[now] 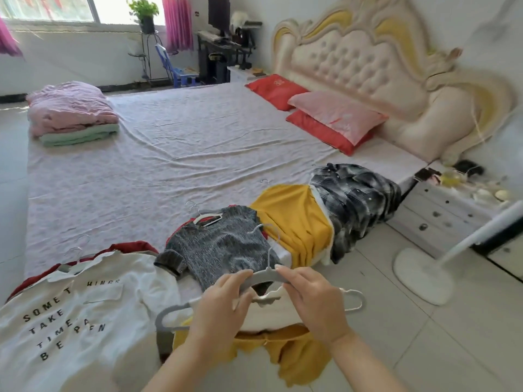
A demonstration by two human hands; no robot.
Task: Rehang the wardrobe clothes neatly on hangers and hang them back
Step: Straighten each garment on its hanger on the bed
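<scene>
1. At the near edge of the bed [169,154], a person holds a grey hanger [263,275] in both hands. It sits just above a white garment [271,309] and a yellow garment [294,352] that droops off the mattress.
2. Left hand [223,304]: fingers curled over the hanger's left shoulder, clamped on it. Right hand [314,304]: thumb and fingertips pinch the bar just right of the hook.
3. Handling, judged: the hanger is light and stiff with a thin wire hook, and is best taken at the neck beside the hook, as now. The garments are soft and limp and likely to slide, so take them at the collar or shoulder seams.
4. Looks: the hanger is pale grey and matte, with curved shoulders. Its rounded end shows lower left and the hook stands upright.
5. Also on the bed: a grey knit top [223,247] and a white lettered shirt [79,321], each with a hanger at the neck. A mustard top [294,219] and a plaid shirt [356,199] lie further right.
</scene>
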